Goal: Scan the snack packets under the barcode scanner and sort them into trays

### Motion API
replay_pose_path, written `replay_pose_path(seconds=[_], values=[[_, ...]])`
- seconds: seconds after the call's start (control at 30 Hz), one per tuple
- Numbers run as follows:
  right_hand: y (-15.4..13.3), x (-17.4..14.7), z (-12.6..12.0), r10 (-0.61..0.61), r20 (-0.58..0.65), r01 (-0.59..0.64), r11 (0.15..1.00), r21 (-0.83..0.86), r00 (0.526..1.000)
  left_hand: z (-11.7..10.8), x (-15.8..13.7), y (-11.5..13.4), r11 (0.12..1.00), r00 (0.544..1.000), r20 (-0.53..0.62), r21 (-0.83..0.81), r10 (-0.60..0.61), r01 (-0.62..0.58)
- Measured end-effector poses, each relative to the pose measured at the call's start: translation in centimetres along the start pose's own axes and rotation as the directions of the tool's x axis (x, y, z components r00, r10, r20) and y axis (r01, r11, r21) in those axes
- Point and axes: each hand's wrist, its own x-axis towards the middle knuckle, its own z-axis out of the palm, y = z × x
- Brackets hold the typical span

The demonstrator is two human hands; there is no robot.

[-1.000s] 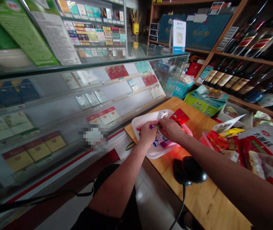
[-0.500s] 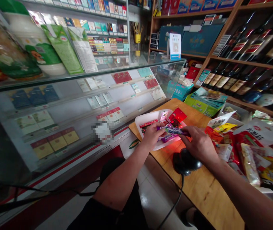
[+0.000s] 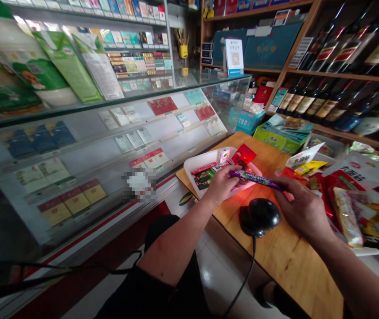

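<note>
A purple candy packet (image 3: 257,179), long and thin, is stretched between my two hands above the wooden table. My left hand (image 3: 224,182) pinches its left end, over the near edge of a white tray (image 3: 189,170). Its right end is gripped by my right hand (image 3: 304,206), which hovers to the right of a black scanner (image 3: 263,216) on a round base. Inside the tray lie a red packet (image 3: 245,154) and dark green packets (image 3: 204,179). Red light falls on the table between tray and scanner.
Bagged snacks (image 3: 352,199) are heaped at the right. A green display box (image 3: 275,137) stands at the table's far end. The glass counter (image 3: 116,102) runs along the left, and wine bottles (image 3: 329,106) fill shelves behind. The scanner's cable hangs off the table's edge.
The purple packet has turned in my hands and is held at a flatter, narrower face. My right hand has moved right, away from over the scanner. The view has shifted slightly.
</note>
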Motion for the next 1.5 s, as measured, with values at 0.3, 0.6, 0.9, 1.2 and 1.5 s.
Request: replay_pose_path(seconds=[0.3, 0.6, 0.9, 1.2, 1.5], values=[[2.2, -0.4, -0.4, 0.33, 0.052, -0.333, 0.913, 0.235, 0.942, 0.8, 0.9, -1.4, 0.908, 0.991, -0.058, 0.409, 0.12, -0.086], [4.4, -0.4, -0.1, 0.613, 0.145, -0.563, 0.572, 0.597, 0.776, 2.5, 2.1, -3.2, 0.971, 0.986, -0.168, 0.238, 0.006, 0.034], [7.5, -1.5, 0.0, 0.687, 0.131, -0.589, 0.489, 0.643, 0.714, 2.9, 3.0, -5.0, 0.944, 0.989, -0.139, 0.316, -0.055, 0.097], [8.9, -3.0, -0.3, 0.764, 0.1, -0.682, 0.499, 0.534, 0.638, 3.1, 3.6, -5.6, 0.756, 1.0, 0.016, 0.654, 0.009, -0.017], [10.5, -4.4, 0.2, 0.766, 0.07, -0.704, 0.547, 0.453, 0.639, 3.3, 3.6, -6.6, 0.576, 0.988, 0.125, 0.803, 0.094, -0.156]])
